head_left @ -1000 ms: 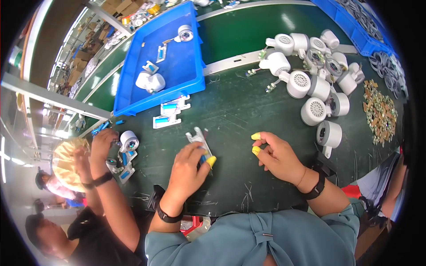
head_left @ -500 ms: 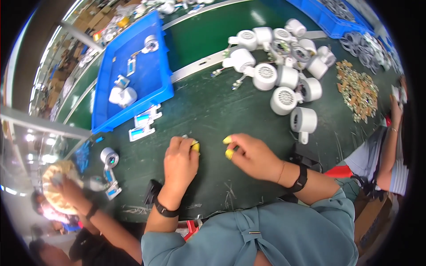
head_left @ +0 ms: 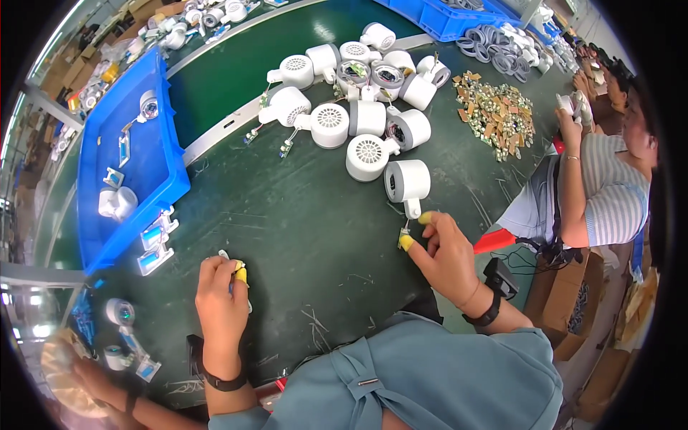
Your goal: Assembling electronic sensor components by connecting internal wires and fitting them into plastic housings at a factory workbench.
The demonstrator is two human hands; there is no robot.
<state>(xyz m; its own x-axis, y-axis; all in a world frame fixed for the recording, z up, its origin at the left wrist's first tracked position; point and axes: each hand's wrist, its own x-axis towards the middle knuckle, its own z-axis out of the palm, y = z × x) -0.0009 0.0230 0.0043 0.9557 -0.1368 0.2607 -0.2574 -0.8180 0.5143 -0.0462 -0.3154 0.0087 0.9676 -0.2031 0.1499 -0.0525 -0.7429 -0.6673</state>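
Teal shirt, black wristbands, yellow cots on fingers (head_left: 406, 243)

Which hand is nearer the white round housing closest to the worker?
The right hand: its yellow-capped fingertips pinch the small part hanging just below the white round housing. The left hand rests far off to the left, curled around a small white bracket.
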